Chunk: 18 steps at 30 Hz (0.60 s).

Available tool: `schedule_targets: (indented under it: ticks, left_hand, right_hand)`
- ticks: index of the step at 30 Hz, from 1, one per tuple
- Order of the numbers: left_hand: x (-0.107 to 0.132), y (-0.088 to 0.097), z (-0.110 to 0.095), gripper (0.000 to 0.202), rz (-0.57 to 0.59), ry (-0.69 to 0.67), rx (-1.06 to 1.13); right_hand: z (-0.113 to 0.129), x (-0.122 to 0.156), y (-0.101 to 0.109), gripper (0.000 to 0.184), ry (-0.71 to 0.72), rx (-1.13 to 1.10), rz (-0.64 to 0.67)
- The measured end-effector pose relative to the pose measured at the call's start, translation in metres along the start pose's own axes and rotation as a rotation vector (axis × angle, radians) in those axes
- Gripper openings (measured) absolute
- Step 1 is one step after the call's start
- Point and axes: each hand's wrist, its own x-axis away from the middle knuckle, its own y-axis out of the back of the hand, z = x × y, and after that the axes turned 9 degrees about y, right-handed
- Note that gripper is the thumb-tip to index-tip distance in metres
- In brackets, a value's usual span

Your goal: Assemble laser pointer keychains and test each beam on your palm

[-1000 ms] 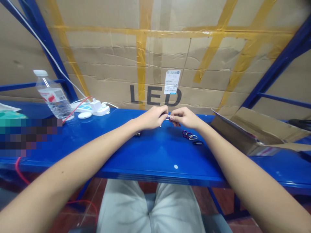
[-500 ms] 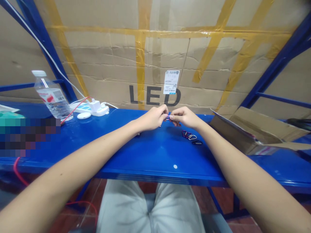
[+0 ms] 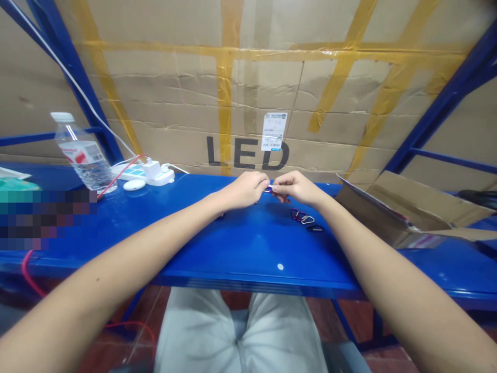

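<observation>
Just above the blue table (image 3: 240, 254), a small purple carabiner (image 3: 268, 189) is pinched between my two hands, mostly covered by the fingers. My left hand (image 3: 248, 188) closes on its left end, and my right hand (image 3: 290, 187) grips the right end between thumb and fingers. Below my right hand, several carabiners lie on the table: purple ones (image 3: 298, 215) touching a silver one (image 3: 307, 220), with a black one (image 3: 315, 228) a little nearer. A small dark item (image 3: 221, 215) is partly hidden behind my left forearm.
An open cardboard box (image 3: 396, 217) stands on the right. To the left are a water bottle (image 3: 87, 160), a white power strip (image 3: 155, 175) and a round white item (image 3: 134, 185). A large taped carton (image 3: 174, 103) rises behind the table.
The fingers of my left hand have shifted slightly on the purple carabiner. My right hand and everything on the table look the same.
</observation>
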Motion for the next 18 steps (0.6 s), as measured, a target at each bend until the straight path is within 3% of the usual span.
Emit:
schedule_targets:
  ticks: [3, 6, 10, 18]
  left_hand:
    - [-0.0013, 0.0005, 0.0018, 0.03, 0.065, 0.029, -0.076]
    - [-0.0004, 0.0031, 0.0014, 0.026, 0.11, 0.058, 0.006]
    - [0.0019, 0.0047, -0.0028, 0.02, 0.052, 0.037, 0.072]
    - [0.0039, 0.0002, -0.0054, 0.014, -0.016, -0.084, 0.02]
  right_hand:
    - [0.0007, -0.0001, -0.0033, 0.035, 0.009, 0.059, 0.007]
    - [0.0035, 0.0003, -0.0049, 0.035, 0.027, 0.099, 0.006]
    - [0.0066, 0.0009, -0.0031, 0.035, 0.031, 0.09, -0.002]
    - [-0.0006, 0.0006, -0.0036, 0.018, -0.152, -0.242, -0.056]
